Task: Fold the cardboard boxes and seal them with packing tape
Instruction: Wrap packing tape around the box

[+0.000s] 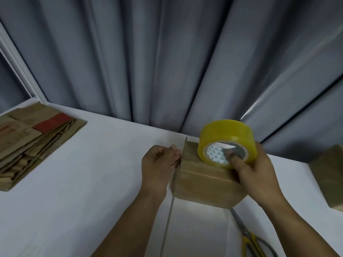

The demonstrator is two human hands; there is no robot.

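A small folded cardboard box (pixel 204 184) stands on the white table, right of centre. My right hand (pixel 254 175) grips a yellow roll of packing tape (pixel 227 140) on top of the box, thumb inside the core. My left hand (pixel 159 166) is at the box's upper left edge, its curled fingers pinching what looks like the clear tape end against the cardboard. The tape strip itself is hard to make out.
A stack of flat cardboard boxes (pixel 31 141) lies at the table's far left. Another brown box (pixel 330 175) sits at the right edge. Yellow-handled scissors (pixel 250 240) lie near me, right of the box. Grey curtains (pixel 167 62) hang behind the table (pixel 92 182).
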